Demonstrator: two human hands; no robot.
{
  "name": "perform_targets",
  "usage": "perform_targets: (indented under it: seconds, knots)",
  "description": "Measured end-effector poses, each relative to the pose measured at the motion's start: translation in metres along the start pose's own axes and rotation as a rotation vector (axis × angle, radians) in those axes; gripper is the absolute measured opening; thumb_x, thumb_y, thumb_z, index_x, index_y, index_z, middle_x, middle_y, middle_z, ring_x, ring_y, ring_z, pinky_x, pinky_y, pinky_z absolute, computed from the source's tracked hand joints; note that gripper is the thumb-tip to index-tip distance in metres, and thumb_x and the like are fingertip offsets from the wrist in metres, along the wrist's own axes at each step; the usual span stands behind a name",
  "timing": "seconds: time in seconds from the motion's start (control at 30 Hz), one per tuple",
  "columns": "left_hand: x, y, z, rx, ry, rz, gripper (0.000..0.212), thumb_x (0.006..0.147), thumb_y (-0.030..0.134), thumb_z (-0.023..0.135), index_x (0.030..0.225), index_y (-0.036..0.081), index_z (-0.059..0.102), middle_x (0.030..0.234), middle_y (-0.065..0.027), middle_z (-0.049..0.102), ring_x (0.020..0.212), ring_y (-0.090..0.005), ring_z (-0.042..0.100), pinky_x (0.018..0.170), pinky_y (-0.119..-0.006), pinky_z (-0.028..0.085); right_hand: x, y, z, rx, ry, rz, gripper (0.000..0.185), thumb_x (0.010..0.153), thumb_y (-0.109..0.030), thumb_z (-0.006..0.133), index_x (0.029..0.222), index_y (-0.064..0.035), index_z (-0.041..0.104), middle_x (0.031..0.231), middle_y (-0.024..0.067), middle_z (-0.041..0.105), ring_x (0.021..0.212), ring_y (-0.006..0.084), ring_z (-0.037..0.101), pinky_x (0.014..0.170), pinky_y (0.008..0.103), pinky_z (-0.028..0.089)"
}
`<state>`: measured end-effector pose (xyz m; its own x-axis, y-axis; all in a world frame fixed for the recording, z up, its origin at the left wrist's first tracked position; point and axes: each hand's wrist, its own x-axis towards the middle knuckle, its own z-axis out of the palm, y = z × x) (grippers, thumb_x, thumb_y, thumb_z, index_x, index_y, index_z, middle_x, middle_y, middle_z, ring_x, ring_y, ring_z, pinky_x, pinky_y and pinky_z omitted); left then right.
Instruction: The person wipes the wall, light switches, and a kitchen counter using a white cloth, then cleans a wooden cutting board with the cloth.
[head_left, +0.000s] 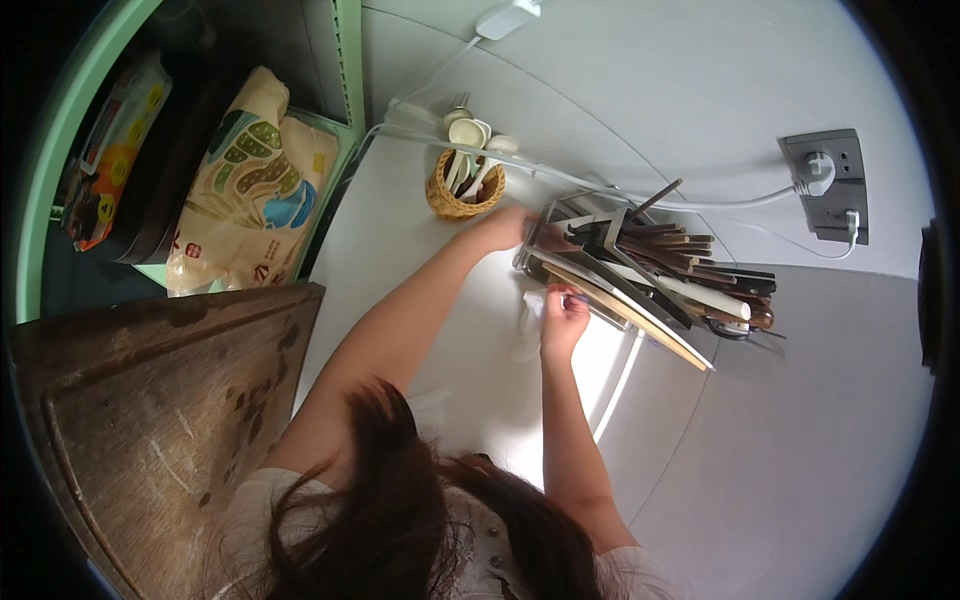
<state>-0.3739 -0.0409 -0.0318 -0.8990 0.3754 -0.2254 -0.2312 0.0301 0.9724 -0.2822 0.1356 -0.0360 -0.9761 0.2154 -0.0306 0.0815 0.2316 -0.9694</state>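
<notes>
A knife and utensil rack (626, 259) leans at an angle on the white countertop, filled with wooden chopsticks (667, 247), dark-handled knives (742, 281) and a white-handled one (705, 296). Along its near side are thin cutting boards (637, 319), one of light wood. My left hand (510, 227) grips the rack's left end, its fingers partly hidden by it. At the near lower edge of the rack, my right hand (566, 322) has its fingers curled around a crumpled white tissue or cloth (533, 311), which hangs out on the left.
A wicker basket (465, 202) of spoons stands behind my left hand. White cords (600, 184) run above the rack to a grey wall socket (832, 187). At left are a green shelf (352, 75) with packages (247, 187) and a large dark wooden board (172, 420).
</notes>
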Motion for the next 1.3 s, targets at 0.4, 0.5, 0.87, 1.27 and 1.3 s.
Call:
perform_targets:
  seconds: [0.4, 0.5, 0.87, 1.27, 1.3]
  knots:
    - [-0.005, -0.056, 0.010, 0.297, 0.279, -0.013, 0.036, 0.079, 0.001, 0.048, 0.113, 0.004, 0.061, 0.078, -0.0117, 0.065, 0.062, -0.0150, 0.061, 0.058, -0.028, 0.048, -0.012, 0.002, -0.045, -0.067, 0.100, 0.086, 0.012, 0.082, -0.006, 0.066, 0.091, -0.0004, 0.061, 0.068, -0.0025, 0.055, 0.062, 0.0035, 0.046, 0.054, 0.0197, 0.036]
    - [-0.026, -0.057, 0.030, 0.225, 0.294, 0.027, 0.030, 0.081, 0.003, 0.052, 0.109, 0.001, 0.062, 0.076, -0.0105, 0.065, 0.061, -0.0125, 0.060, 0.056, -0.026, 0.047, -0.008, 0.042, -0.110, -0.211, 0.470, 0.165, 0.029, 0.080, -0.012, 0.067, 0.102, 0.0003, 0.053, 0.068, 0.0031, 0.055, 0.057, 0.0108, 0.048, 0.053, 0.0260, 0.041]
    - [-0.043, -0.073, 0.055, 0.243, 0.548, 0.086, 0.024, 0.075, 0.015, 0.071, 0.089, -0.005, 0.066, 0.071, -0.0118, 0.064, 0.063, -0.0196, 0.061, 0.058, -0.031, 0.046, 0.025, 0.015, -0.121, -0.622, 0.308, 0.056, 0.023, 0.078, -0.013, 0.056, 0.094, 0.0031, 0.061, 0.085, 0.0254, 0.063, 0.080, 0.0398, 0.061, 0.075, 0.0433, 0.049]
    - [-0.052, -0.045, 0.076, 0.551, 0.615, 0.012, 0.026, 0.078, 0.025, 0.067, 0.082, -0.001, 0.069, 0.067, -0.0183, 0.064, 0.062, -0.0298, 0.063, 0.060, -0.036, 0.046, 0.033, 0.014, -0.127, -0.569, 0.294, 0.033, 0.021, 0.075, -0.010, 0.055, 0.091, 0.0041, 0.057, 0.081, 0.0276, 0.061, 0.081, 0.0425, 0.060, 0.073, 0.0475, 0.049]
    - [-0.052, -0.044, 0.074, 0.556, 0.622, 0.019, 0.025, 0.078, 0.024, 0.066, 0.082, 0.000, 0.069, 0.067, -0.0184, 0.064, 0.062, -0.0294, 0.063, 0.060, -0.036, 0.047, 0.034, 0.009, -0.124, -0.568, 0.278, 0.033, 0.021, 0.075, -0.011, 0.056, 0.090, 0.0039, 0.057, 0.082, 0.0275, 0.061, 0.081, 0.0423, 0.060, 0.074, 0.0471, 0.049]
